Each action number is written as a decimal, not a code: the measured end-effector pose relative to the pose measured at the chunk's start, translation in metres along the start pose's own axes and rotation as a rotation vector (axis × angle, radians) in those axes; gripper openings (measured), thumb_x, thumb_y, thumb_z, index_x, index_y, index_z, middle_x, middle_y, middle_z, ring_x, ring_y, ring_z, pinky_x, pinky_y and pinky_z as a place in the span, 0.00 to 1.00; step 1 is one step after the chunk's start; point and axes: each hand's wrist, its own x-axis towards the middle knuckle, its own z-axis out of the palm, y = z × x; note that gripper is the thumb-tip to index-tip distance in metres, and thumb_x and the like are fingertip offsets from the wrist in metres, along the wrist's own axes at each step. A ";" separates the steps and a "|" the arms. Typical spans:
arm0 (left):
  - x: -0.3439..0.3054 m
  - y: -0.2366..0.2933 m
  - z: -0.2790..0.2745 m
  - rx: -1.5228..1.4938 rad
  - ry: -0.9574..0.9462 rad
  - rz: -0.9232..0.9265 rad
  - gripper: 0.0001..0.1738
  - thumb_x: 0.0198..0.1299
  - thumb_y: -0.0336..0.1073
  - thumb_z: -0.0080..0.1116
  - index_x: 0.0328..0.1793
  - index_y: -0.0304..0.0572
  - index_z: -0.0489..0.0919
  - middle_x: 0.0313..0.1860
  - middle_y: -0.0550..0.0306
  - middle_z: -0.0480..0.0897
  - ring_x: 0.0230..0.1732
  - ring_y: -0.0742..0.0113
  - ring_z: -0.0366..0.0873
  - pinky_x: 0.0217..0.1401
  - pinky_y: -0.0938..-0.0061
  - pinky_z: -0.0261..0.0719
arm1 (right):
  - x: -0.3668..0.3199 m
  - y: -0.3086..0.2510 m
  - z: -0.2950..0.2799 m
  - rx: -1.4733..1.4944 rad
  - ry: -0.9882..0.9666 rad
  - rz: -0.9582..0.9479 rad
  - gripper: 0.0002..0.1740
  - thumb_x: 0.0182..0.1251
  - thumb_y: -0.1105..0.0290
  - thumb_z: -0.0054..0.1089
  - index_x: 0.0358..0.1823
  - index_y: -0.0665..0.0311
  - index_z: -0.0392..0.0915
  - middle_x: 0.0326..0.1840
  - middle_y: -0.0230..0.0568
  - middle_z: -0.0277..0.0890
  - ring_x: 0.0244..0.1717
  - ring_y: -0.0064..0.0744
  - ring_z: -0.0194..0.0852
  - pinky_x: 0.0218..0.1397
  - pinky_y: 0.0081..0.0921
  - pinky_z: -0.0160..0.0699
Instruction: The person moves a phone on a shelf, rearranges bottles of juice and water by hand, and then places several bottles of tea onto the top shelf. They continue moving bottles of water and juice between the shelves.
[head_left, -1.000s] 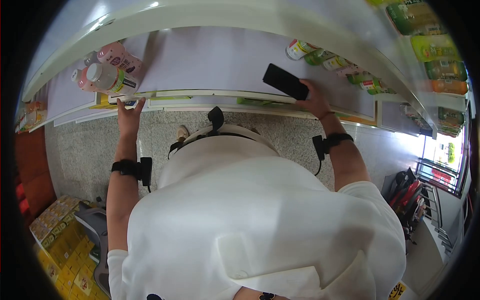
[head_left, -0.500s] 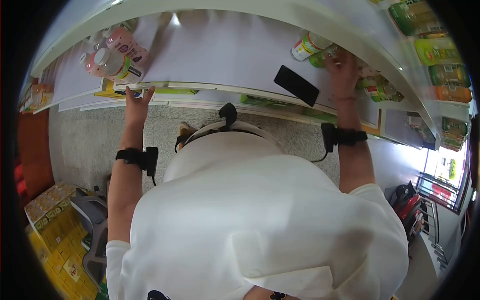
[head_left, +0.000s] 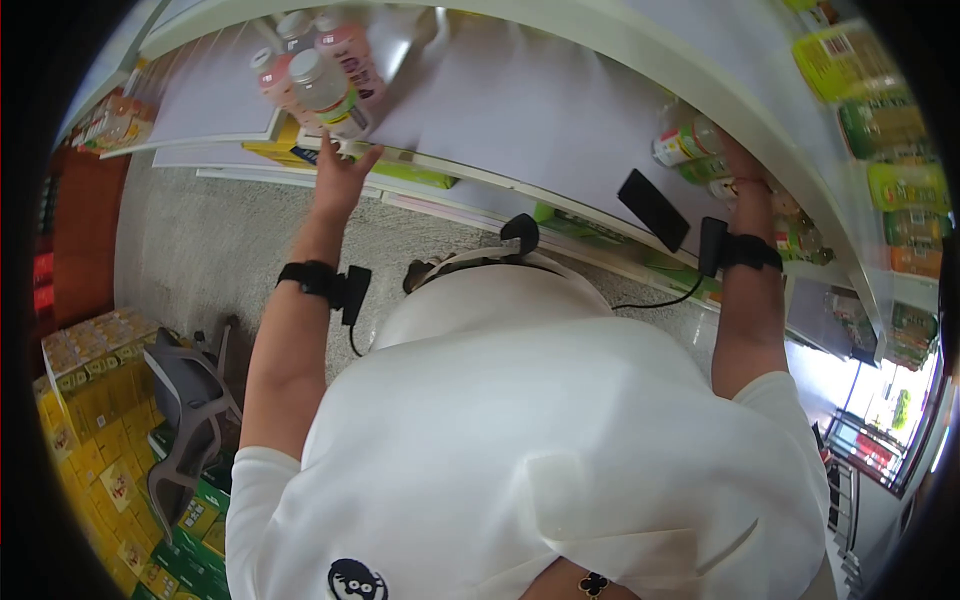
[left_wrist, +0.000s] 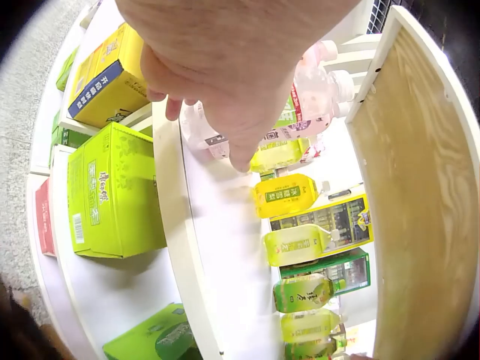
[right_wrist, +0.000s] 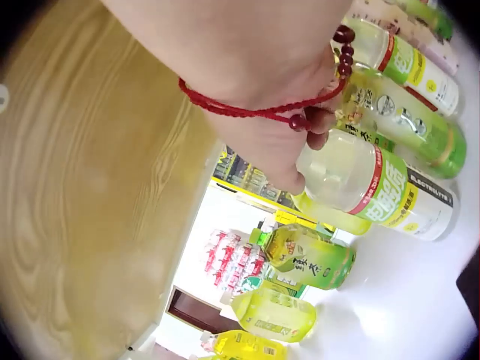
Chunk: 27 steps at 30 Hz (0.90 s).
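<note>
My right hand is among the bottles at the right side of the shelf. In the right wrist view its thumb and fingers curl round the top of a clear electrolyte drink bottle with a green and white label. A black smartphone lies on the shelf to the left of that hand. My left hand rests at the shelf's front edge, thumb and index finger spread apart. Just behind it stand a clear drink bottle and pink drink bottles.
Green and yellow tea bottles line the shelf farther back. On the lower shelf sits a green carton beside a yellow carton. An upper shelf edge curves overhead. An office chair and stacked yellow boxes are behind at left.
My right hand has put the smartphone down on the shelf, moved right to the bottles and taken hold of one. The left hand stays at the shelf edge while the head view has turned.
</note>
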 end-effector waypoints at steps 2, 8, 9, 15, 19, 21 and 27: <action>0.015 -0.023 -0.008 0.017 0.049 0.009 0.47 0.49 0.38 0.73 0.68 0.23 0.57 0.58 0.34 0.72 0.53 0.52 0.77 0.53 0.67 0.78 | 0.005 -0.008 -0.002 0.168 -0.154 0.106 0.32 0.59 0.47 0.60 0.59 0.62 0.73 0.58 0.51 0.73 0.61 0.49 0.68 0.65 0.37 0.63; 0.032 -0.018 -0.025 0.383 0.116 0.079 0.57 0.42 0.48 0.75 0.69 0.20 0.54 0.59 0.27 0.70 0.60 0.40 0.71 0.61 0.62 0.72 | 0.027 -0.187 -0.051 -0.014 -0.224 0.123 0.33 0.55 0.50 0.64 0.56 0.66 0.73 0.52 0.52 0.77 0.53 0.48 0.75 0.59 0.36 0.70; 0.035 -0.017 -0.027 0.426 0.152 0.152 0.50 0.42 0.45 0.76 0.64 0.24 0.58 0.53 0.32 0.73 0.54 0.44 0.75 0.55 0.64 0.75 | 0.031 -0.212 -0.052 -0.010 -0.226 0.110 0.33 0.55 0.50 0.64 0.56 0.66 0.73 0.52 0.52 0.77 0.53 0.48 0.75 0.59 0.36 0.70; 0.032 -0.007 -0.036 0.467 0.059 0.083 0.59 0.42 0.51 0.74 0.71 0.24 0.52 0.60 0.28 0.68 0.64 0.40 0.66 0.66 0.62 0.68 | 0.052 -0.345 -0.053 0.462 -0.345 0.016 0.30 0.51 0.49 0.68 0.48 0.63 0.75 0.40 0.51 0.81 0.44 0.49 0.81 0.48 0.37 0.78; 0.027 -0.010 -0.042 0.472 0.047 0.093 0.57 0.44 0.52 0.73 0.71 0.26 0.53 0.62 0.29 0.67 0.66 0.40 0.65 0.67 0.61 0.67 | 0.063 -0.414 -0.038 0.628 -0.417 -0.049 0.29 0.50 0.49 0.68 0.46 0.64 0.76 0.38 0.50 0.82 0.42 0.49 0.81 0.46 0.37 0.79; 0.026 -0.007 -0.046 0.494 0.039 0.082 0.57 0.44 0.52 0.72 0.72 0.26 0.53 0.62 0.29 0.67 0.66 0.40 0.65 0.67 0.61 0.67 | 0.068 -0.443 -0.036 0.634 -0.410 -0.074 0.29 0.50 0.49 0.68 0.46 0.65 0.76 0.38 0.51 0.82 0.42 0.49 0.81 0.46 0.38 0.79; 0.023 0.002 -0.051 0.329 -0.143 0.095 0.52 0.45 0.46 0.74 0.72 0.33 0.58 0.61 0.37 0.72 0.57 0.51 0.76 0.58 0.66 0.75 | 0.082 -0.487 -0.022 0.673 -0.400 -0.093 0.29 0.50 0.50 0.68 0.44 0.68 0.76 0.36 0.53 0.82 0.40 0.50 0.82 0.46 0.38 0.80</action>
